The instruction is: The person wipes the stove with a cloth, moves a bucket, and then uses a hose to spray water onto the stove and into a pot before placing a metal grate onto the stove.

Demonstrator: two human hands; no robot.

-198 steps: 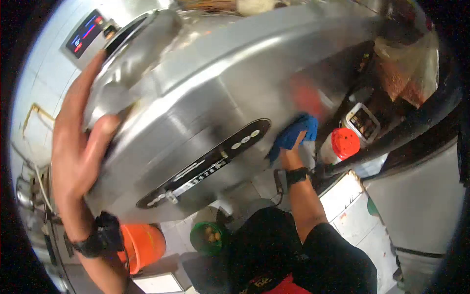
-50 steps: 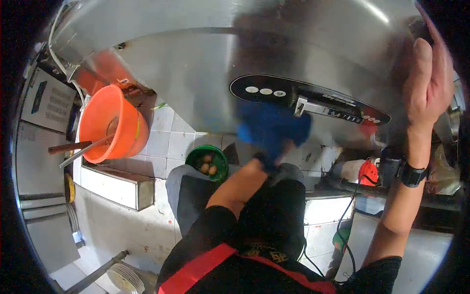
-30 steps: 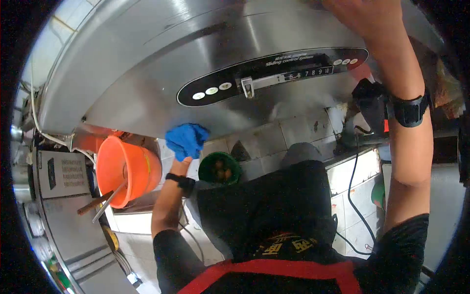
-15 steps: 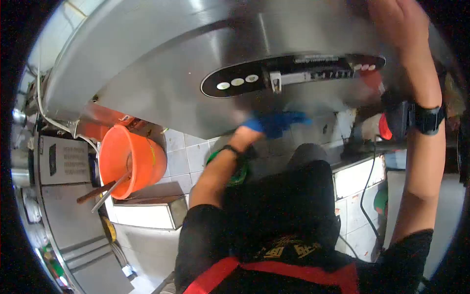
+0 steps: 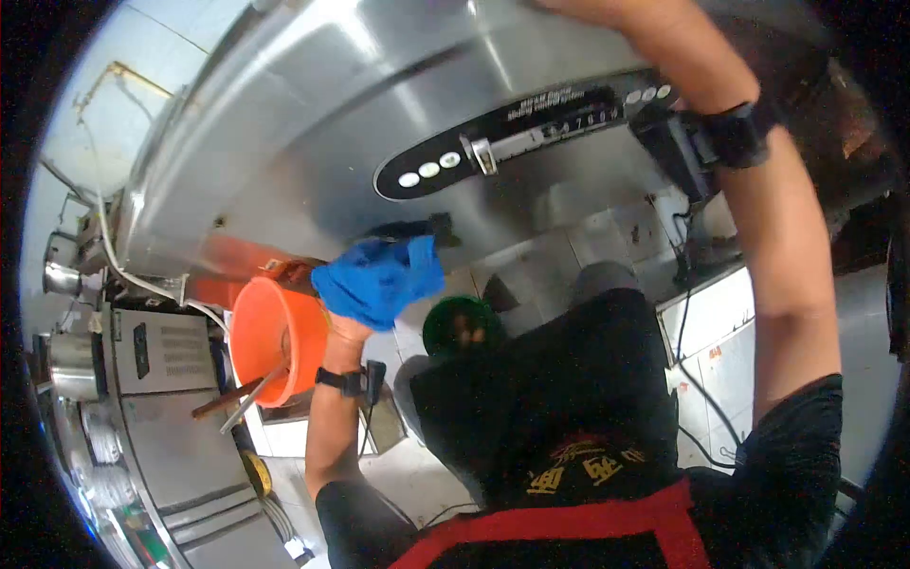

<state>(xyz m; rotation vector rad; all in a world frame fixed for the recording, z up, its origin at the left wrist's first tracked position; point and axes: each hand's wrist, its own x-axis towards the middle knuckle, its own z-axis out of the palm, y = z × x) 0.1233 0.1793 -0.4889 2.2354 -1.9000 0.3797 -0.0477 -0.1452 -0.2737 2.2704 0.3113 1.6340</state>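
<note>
A blue cloth [image 5: 384,277] is bunched over my left hand [image 5: 347,328], which grips it against the lower front of a large stainless steel range hood [image 5: 313,171]. The cloth hides most of my fingers. My right hand [image 5: 607,8] is at the top edge of the view, near the hood's upper surface, its fingers cut off by the frame. Between the hands lies the hood's black control panel [image 5: 521,133], with round white buttons and a slider.
An orange bucket [image 5: 254,327] with handles sticking out stands at the left, near a grey cabinet [image 5: 171,417] and metal pots [image 5: 78,365]. Below the hood is a green container [image 5: 444,327] on the tiled floor. A black cable [image 5: 684,341] hangs at the right.
My left hand has moved left with the blue cloth along the hood's front. My right hand has shifted left and up, partly out of view. The head view has turned slightly.
</note>
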